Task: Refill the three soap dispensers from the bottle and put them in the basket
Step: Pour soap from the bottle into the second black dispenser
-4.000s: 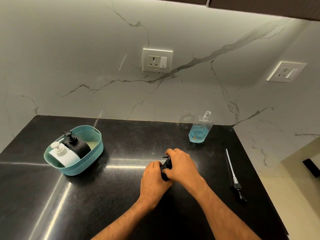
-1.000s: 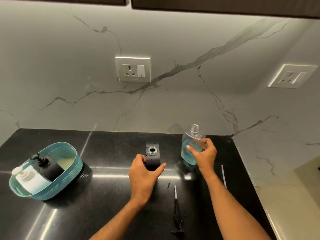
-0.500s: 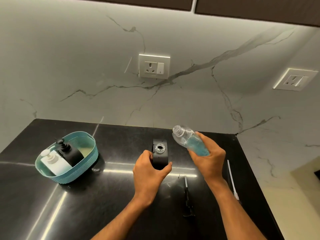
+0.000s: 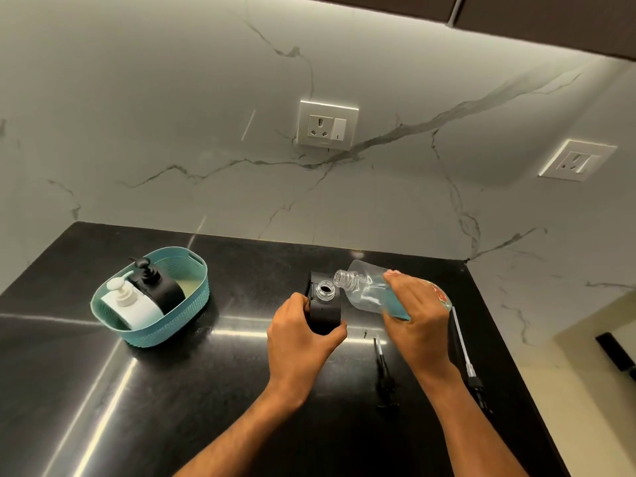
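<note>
A black soap dispenser (image 4: 323, 309), its pump removed and its round neck uncovered, is stood on the dark table (image 4: 172, 390) and is clasped around its lower body by the left hand (image 4: 303, 342). A clear bottle (image 4: 375, 292) with blue liquid in it is gripped by the right hand (image 4: 418, 315) and is tilted toward the left, so that its uncapped mouth is brought just above and beside the dispenser's neck. Whether liquid is passing from one to the other cannot be told. Two pumps are laid on the table: one pump (image 4: 382, 371) between the two forearms, and a longer pump with a white tube (image 4: 464, 356) to the right of the right hand. Near the left side of the table a teal basket (image 4: 155, 330) is placed, well apart from the hands, and in it a white dispenser (image 4: 132, 306) and another black dispenser (image 4: 158, 287) are set side by side, both with their pumps fitted.
</note>
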